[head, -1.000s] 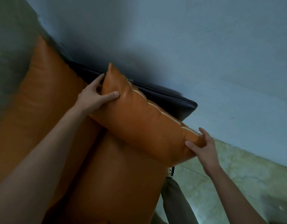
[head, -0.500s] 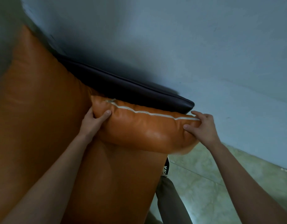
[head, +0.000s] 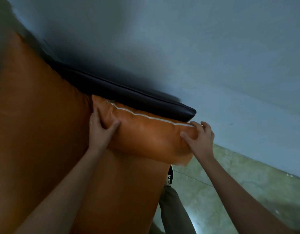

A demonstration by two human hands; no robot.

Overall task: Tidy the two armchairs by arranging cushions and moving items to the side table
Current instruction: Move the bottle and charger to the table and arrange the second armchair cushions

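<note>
both hands gripping the cushion (head: 145, 137), left hand (head: 100, 132) at 9 o'clock end, right hand (head: 199, 139) at 3.

Wall (head: 213, 48): plain pale blue-grey, matte, fills the top and right of the view. There's a dark shadow on it just above the armchair (head: 36, 132). Floor (head: 247, 191): greenish marbled tile, glossy, one thin joint line, meets the wall on a straight edge lower right. Armchair: smooth orange leather, takes left and centre. Dark padded panel (head: 137, 97), near-black with a seam, runs along its far side next to the wall. Light is dim, cool, diffuse.
</note>
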